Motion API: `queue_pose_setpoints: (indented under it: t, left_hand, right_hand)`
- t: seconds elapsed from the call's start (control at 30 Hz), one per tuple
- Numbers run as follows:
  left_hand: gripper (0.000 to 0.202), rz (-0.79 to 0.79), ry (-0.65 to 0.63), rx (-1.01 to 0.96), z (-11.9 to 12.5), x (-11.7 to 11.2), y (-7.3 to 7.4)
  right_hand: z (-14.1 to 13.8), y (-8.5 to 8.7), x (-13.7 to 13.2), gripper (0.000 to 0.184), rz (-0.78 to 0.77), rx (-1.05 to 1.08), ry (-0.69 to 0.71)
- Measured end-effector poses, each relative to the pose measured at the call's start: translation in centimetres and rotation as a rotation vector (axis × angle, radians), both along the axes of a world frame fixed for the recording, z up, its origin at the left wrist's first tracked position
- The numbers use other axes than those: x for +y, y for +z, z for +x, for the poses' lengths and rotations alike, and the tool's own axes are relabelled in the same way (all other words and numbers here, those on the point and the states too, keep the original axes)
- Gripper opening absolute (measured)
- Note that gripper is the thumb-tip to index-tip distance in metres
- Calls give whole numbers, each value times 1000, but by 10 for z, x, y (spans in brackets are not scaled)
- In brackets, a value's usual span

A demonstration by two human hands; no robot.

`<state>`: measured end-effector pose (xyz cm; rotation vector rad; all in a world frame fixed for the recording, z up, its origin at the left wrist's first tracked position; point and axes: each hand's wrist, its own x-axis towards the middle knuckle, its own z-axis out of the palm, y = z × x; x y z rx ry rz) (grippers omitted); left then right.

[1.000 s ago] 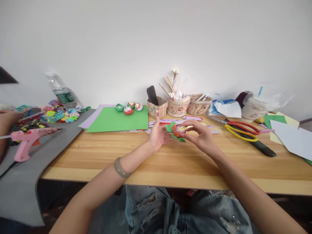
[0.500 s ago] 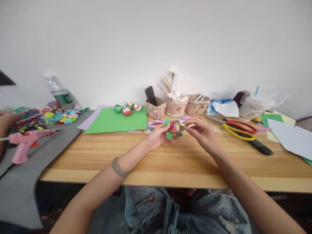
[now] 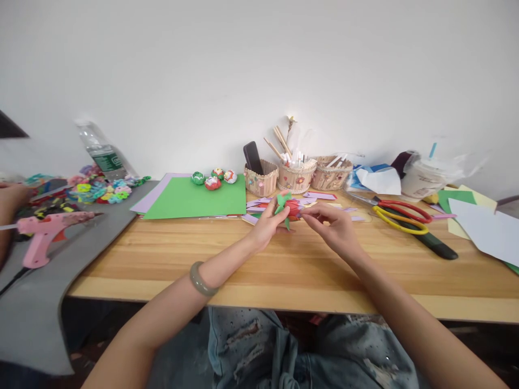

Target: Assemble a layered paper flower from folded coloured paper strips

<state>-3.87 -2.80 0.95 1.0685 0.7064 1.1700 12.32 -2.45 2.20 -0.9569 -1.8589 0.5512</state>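
Above the middle of the wooden table (image 3: 284,270), both my hands meet on a small paper flower (image 3: 288,208) with a red centre and green leaves. My left hand (image 3: 270,221) grips it from the left, fingers closed round the leaves. My right hand (image 3: 330,227) pinches its right side with the fingertips. Purple paper strips (image 3: 259,204) lie on the table just behind the flower.
Green and lilac sheets (image 3: 194,199) carry three finished flower balls (image 3: 213,180). Three stick-built pots (image 3: 298,175) hold a phone and sticks. Scissors (image 3: 401,216), a cup (image 3: 421,178) and papers lie right. Left, another person's hand (image 3: 10,197), a pink glue gun (image 3: 44,232), a bottle (image 3: 101,151).
The flower passed from my right hand into my left, which has closed on it and tilted it up. My right hand now pinches it from the right.
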Motion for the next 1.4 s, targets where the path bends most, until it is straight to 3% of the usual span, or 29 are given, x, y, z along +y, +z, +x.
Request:
queue_pose_setpoints:
  t: [0.4,0.77,1.0,1.4]
  left_hand:
    - [48,181,139,194,5,1,-6]
    - [43,309,174,332,3,3,-10]
    - [44,335,200,388,5,1,-7]
    - [44,306,270,430,4,6,-14]
  right_hand:
    - [0,-5,3,14,-19,-37,-69]
    - [-2,-6,6,21,-95,-70,-68]
    - [-1,-8,8,14,-89,-74,-152]
    - [-2,-8,9,18,-104,-89,-158]
